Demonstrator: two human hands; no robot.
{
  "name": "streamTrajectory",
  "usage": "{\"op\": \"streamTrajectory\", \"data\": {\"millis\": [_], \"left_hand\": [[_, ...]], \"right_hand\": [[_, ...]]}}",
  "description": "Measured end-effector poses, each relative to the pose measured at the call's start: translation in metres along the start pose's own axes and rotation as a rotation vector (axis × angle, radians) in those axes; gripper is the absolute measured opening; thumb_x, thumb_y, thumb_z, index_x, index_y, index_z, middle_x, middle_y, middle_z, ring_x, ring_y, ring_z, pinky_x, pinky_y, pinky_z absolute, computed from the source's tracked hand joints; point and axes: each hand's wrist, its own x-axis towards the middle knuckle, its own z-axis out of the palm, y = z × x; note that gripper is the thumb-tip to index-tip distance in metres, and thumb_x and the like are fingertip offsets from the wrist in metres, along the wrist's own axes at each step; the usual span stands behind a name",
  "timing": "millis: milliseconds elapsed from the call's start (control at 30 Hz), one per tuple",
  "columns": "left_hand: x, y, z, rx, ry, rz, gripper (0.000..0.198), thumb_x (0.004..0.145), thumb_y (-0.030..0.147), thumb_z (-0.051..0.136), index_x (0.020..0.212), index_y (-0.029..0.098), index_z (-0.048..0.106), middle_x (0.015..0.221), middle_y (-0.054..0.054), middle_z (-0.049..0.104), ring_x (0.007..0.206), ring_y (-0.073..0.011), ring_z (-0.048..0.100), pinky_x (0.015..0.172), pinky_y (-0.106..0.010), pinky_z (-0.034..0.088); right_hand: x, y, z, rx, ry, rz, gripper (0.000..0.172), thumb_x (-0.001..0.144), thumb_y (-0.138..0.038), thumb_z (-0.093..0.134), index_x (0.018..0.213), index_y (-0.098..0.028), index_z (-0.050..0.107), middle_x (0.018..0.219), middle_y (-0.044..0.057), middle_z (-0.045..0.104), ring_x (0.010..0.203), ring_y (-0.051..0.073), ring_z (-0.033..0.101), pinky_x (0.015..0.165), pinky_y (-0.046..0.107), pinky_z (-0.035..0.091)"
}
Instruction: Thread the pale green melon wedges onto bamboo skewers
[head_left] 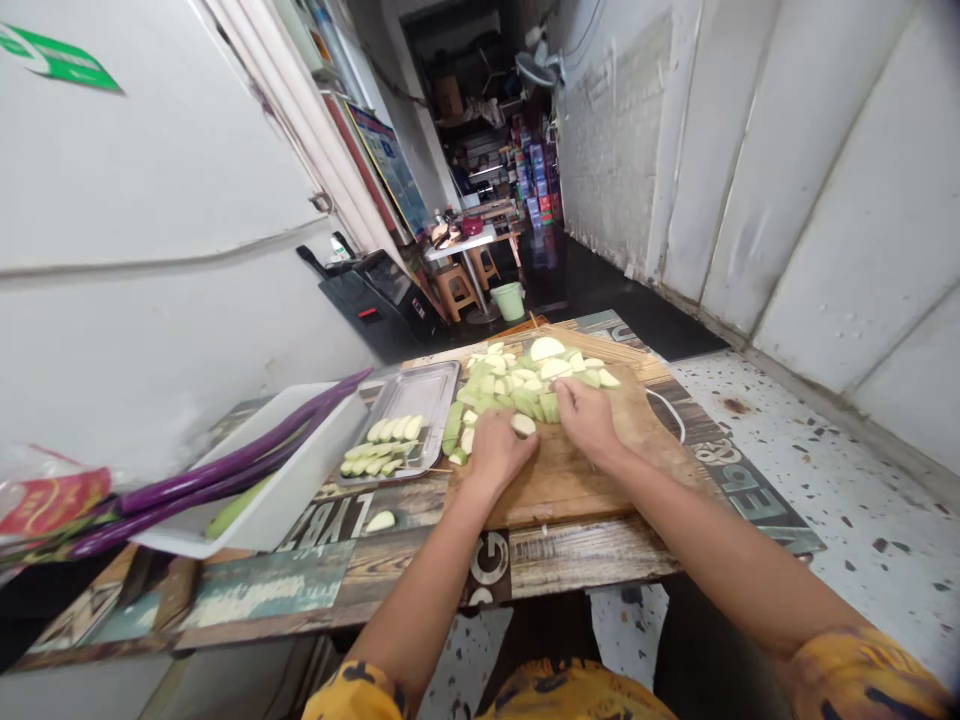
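Sliced zucchini (529, 380), pale-fleshed with light green skin, lies heaped on the wooden cutting board (585, 480). My left hand (493, 445) is closed at the heap's near left edge, with a round zucchini slice (523, 425) at its thumb and forefinger. Beside it, my right hand (589, 418) has its fingers curled against the heap's near right side; what they pinch is hidden. A thin stick (433, 469) pokes out left of the board, near a few slices by my left hand. Skewered slices (382, 448) lie in rows on the metal tray (442, 385).
Left of the tray, a white bin (270, 520) holds long purple eggplants (247, 460) and a green vegetable. One loose slice (380, 521) lies on the patterned table (300, 585). A white cable (670, 408) curves at the board's right. Beyond stand a green bucket (510, 300) and stools (454, 290).
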Motion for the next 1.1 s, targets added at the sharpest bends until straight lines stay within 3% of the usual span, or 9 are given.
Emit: {"op": "streamTrajectory", "data": {"millis": [67,133,233,367,500,667,833,1100], "left_hand": [[0.002,-0.003,-0.007,-0.022,-0.017,-0.024,0.033,0.064,0.036,0.067,0.089,0.015,0.066,0.089,-0.010,0.064,0.092,-0.0263,0.056,0.086,-0.035,0.039],[0.007,-0.009,-0.013,-0.189,-0.027,-0.074,0.038,0.064,0.040,0.068,0.093,0.015,0.066,0.090,-0.009,0.065,0.088,-0.0243,0.058,0.084,-0.035,0.042],[0.015,-0.020,-0.021,-0.723,-0.071,-0.245,0.040,0.065,0.039,0.070,0.095,0.014,0.064,0.092,-0.009,0.066,0.085,-0.0212,0.061,0.084,-0.036,0.046],[0.023,-0.034,-0.023,-1.525,-0.214,-0.447,0.020,0.076,0.026,0.062,0.090,0.011,0.061,0.094,-0.011,0.066,0.095,-0.0198,0.062,0.091,-0.035,0.047],[0.027,-0.046,-0.025,-1.892,-0.069,-0.541,0.016,0.082,0.018,0.049,0.089,0.009,0.061,0.096,-0.014,0.066,0.102,-0.0211,0.060,0.092,-0.033,0.048],[0.033,-0.059,-0.032,-2.093,0.075,-0.561,0.024,0.080,0.013,0.041,0.094,0.007,0.060,0.101,-0.018,0.064,0.106,-0.0262,0.058,0.087,-0.039,0.051],[0.036,-0.063,-0.034,-2.070,0.282,-0.662,0.023,0.084,0.013,0.042,0.101,0.008,0.056,0.104,-0.019,0.063,0.104,-0.0254,0.060,0.081,-0.036,0.053],[0.036,-0.062,-0.036,-2.030,0.360,-0.694,0.023,0.089,0.015,0.036,0.104,0.005,0.051,0.106,-0.024,0.061,0.103,-0.0272,0.060,0.081,-0.038,0.053]], "right_hand": [[-0.002,0.000,0.001,0.016,0.005,-0.021,0.031,0.087,-0.027,0.038,0.074,-0.016,0.064,0.065,0.003,0.063,0.059,0.014,0.055,0.057,0.022,0.036],[-0.003,-0.001,0.001,0.037,0.006,-0.041,0.030,0.087,-0.027,0.038,0.072,-0.017,0.062,0.064,0.002,0.062,0.058,0.014,0.053,0.057,0.022,0.036],[-0.005,-0.004,0.000,0.081,-0.023,-0.083,0.029,0.087,-0.026,0.038,0.072,-0.017,0.061,0.065,0.002,0.061,0.059,0.013,0.053,0.057,0.021,0.036],[-0.010,-0.009,0.002,0.129,-0.156,-0.146,0.029,0.087,-0.027,0.039,0.070,-0.017,0.061,0.061,0.001,0.057,0.058,0.012,0.052,0.056,0.021,0.036],[-0.018,-0.016,0.004,0.107,-0.327,-0.159,0.029,0.087,-0.028,0.040,0.077,-0.017,0.064,0.060,0.000,0.059,0.054,0.012,0.050,0.053,0.021,0.036],[-0.027,-0.023,0.009,0.031,-0.462,-0.187,0.026,0.087,-0.027,0.041,0.083,-0.018,0.066,0.071,0.001,0.066,0.061,0.014,0.058,0.057,0.023,0.039],[-0.032,-0.016,0.018,-0.027,-0.570,-0.247,0.027,0.087,-0.027,0.041,0.083,-0.019,0.067,0.075,0.003,0.069,0.064,0.017,0.061,0.061,0.026,0.043],[-0.035,-0.014,0.022,-0.051,-0.609,-0.252,0.026,0.086,-0.027,0.044,0.088,-0.019,0.068,0.079,0.003,0.070,0.066,0.017,0.062,0.061,0.026,0.044]]}}
